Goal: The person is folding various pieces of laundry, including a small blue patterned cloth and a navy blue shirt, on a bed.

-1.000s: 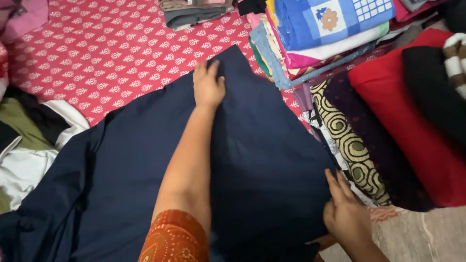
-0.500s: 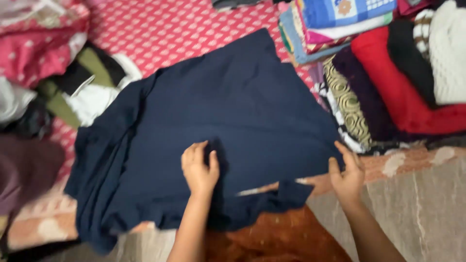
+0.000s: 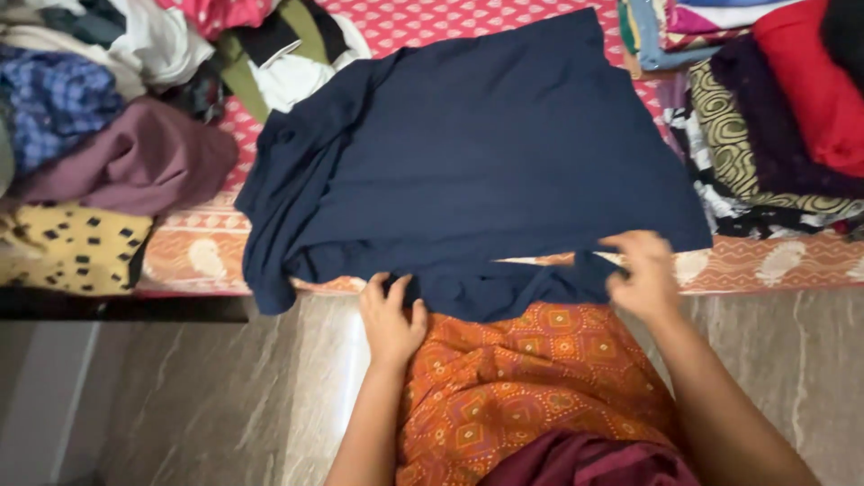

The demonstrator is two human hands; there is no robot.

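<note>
At the bed's near edge: large navy-blue cloth garment [image 3: 486,153] lies spread.
Left hand [image 3: 392,317]: grip clamped on hem.
Right hand [image 3: 641,274]: grip pinching hem.
Advice: judging by the bunched left side, pull both corners evenly taut.

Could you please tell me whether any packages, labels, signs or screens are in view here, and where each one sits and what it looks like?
None can be seen: no package, label, sign or screen.
The view holds only cloth: a dark navy garment spread on a red patterned bedsheet, loose clothes heaped at the left, and folded clothes stacked at the right.
The left hand and right hand touch the garment's near edge.
</note>
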